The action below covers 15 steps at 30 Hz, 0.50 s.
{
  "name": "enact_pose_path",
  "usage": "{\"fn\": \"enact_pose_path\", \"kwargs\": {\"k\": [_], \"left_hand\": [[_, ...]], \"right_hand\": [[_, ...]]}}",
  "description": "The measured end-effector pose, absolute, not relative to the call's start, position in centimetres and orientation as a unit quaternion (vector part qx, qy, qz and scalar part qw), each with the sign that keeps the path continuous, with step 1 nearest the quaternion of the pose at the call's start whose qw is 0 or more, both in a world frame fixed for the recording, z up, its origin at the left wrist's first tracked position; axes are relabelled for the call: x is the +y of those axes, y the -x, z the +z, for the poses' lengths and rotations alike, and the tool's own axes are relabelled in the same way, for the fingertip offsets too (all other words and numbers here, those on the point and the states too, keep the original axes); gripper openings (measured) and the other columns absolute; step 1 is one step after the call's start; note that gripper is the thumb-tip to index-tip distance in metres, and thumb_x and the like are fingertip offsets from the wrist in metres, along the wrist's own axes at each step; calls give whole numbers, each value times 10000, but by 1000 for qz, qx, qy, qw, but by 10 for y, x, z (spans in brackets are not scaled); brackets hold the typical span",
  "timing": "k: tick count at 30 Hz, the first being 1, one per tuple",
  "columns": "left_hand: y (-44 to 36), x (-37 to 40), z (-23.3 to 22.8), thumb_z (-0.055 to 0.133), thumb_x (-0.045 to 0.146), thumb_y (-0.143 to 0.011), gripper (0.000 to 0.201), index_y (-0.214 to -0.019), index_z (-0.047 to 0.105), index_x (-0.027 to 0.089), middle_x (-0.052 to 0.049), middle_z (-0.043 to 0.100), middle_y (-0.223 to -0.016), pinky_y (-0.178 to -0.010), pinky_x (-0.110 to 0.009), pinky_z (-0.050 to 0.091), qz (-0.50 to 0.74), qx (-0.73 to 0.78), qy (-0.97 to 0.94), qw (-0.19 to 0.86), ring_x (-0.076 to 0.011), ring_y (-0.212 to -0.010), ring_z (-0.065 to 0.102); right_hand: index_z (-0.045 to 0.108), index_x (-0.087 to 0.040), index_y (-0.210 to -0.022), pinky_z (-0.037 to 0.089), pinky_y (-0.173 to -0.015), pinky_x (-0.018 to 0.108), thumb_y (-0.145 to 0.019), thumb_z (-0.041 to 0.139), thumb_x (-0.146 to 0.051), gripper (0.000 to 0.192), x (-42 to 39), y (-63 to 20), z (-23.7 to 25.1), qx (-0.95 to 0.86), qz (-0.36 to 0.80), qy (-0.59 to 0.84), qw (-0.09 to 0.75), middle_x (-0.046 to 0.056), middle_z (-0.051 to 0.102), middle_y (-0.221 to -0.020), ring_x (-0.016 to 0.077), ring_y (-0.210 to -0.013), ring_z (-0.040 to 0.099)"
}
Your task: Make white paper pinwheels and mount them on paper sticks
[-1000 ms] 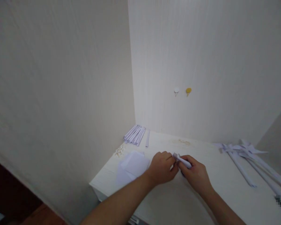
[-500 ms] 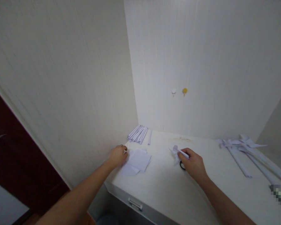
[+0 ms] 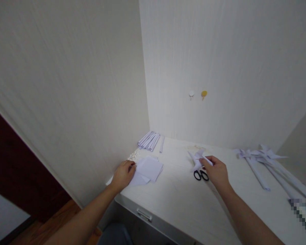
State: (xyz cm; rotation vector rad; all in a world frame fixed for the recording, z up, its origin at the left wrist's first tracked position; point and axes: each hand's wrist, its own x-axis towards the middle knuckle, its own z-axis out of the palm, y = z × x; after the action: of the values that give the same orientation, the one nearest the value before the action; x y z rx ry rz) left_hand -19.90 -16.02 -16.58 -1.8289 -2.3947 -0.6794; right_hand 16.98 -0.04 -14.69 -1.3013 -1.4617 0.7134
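My right hand (image 3: 216,170) holds a small white folded paper pinwheel (image 3: 197,159) just above the white desk (image 3: 183,200). Black-handled scissors (image 3: 201,175) lie on the desk directly beneath that hand. My left hand (image 3: 122,174) rests at the left edge of the desk, fingers curled at the near corner of a loose stack of white square paper sheets (image 3: 148,168). Whether it grips a sheet, I cannot tell. A patch of tiny white bits (image 3: 133,156) lies just behind that hand.
A bundle of folded paper strips (image 3: 148,140) sits in the back corner, one strip (image 3: 161,144) apart beside it. Several finished paper pinwheels on long paper sticks (image 3: 264,163) lie at the right. Two wall hooks (image 3: 198,94) hang above. A drawer handle (image 3: 143,215) shows below.
My hands, together on the pinwheel a second ago, have separated. The left hand went left to the paper stack; the right hand kept the pinwheel and lifted slightly, uncovering the scissors.
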Motion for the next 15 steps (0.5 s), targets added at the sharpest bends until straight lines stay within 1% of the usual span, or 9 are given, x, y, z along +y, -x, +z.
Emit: {"fn": "enact_pose_path", "kwargs": {"k": [3, 6, 7, 9, 15], "left_hand": [[204, -154, -163, 457, 261, -1034, 280, -1109, 706, 158, -112, 729, -1125, -1017, -355, 507, -211, -784, 583, 25, -230, -1111, 663], [207, -140, -155, 550, 294, -1021, 238, -1177, 676, 165, -103, 706, -1180, -972, -414, 549, -185, -802, 567, 13, -224, -1063, 678], [209, -134, -152, 609, 332, -998, 283, -1224, 652, 167, -101, 685, -1225, -935, -450, 570, -173, -810, 560, 7, -233, -1057, 680], [212, -122, -145, 642, 354, -980, 354, -1287, 623, 178, -111, 651, -1292, -912, -466, 586, -142, -829, 541, -3, -248, -1080, 672], [215, -94, -127, 650, 353, -975, 376, -1304, 613, 176, -114, 641, -1307, -911, -472, 587, -52, -854, 517, -33, -256, -1093, 668]], "right_hand": [[728, -180, -708, 442, -528, 310, -681, 661, -517, 344, 2, -170, -149, -603, 314, 537, 499, 30, 670, -527, 237, -515, 638], [730, -178, -710, 444, -526, 315, -683, 668, -510, 338, 3, -170, -151, -604, 322, 538, 492, 31, 677, -522, 235, -503, 634], [730, -178, -715, 448, -534, 317, -685, 669, -509, 339, 2, -169, -151, -605, 323, 538, 490, 32, 682, -530, 237, -514, 640], [732, -176, -726, 455, -549, 320, -685, 670, -505, 338, 2, -169, -153, -608, 327, 537, 485, 34, 691, -548, 243, -544, 654], [724, -174, -741, 450, -526, 319, -678, 662, -509, 347, 1, -165, -156, -606, 347, 537, 473, 31, 683, -552, 241, -527, 646]]}}
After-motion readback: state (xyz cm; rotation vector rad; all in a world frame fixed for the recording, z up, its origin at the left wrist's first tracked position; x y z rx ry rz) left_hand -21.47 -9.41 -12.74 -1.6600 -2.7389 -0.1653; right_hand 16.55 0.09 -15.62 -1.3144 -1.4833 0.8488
